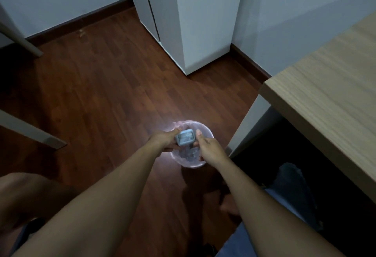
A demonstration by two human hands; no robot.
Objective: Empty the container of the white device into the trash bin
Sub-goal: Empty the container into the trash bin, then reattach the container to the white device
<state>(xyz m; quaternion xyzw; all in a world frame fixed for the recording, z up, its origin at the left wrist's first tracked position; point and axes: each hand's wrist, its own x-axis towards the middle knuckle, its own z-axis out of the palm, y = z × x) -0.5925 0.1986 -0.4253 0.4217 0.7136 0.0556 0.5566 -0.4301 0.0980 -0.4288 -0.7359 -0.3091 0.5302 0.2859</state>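
A small round trash bin (206, 132) lined with a pale pink bag stands on the dark wooden floor, with crumpled clear waste inside. Directly above it my left hand (165, 139) grips a small pale blue-white rectangular container (185, 137). My right hand (209, 149) is at the container's right side, thumb up near its edge and fingers curled under it. The light is dim and the container's contents are too blurred to tell.
A light wooden desk (329, 94) fills the right side, its white leg (250, 126) standing just right of the bin. A tall white cabinet (195, 22) stands behind. White furniture legs (30, 132) cross the left. My knees are low in the frame.
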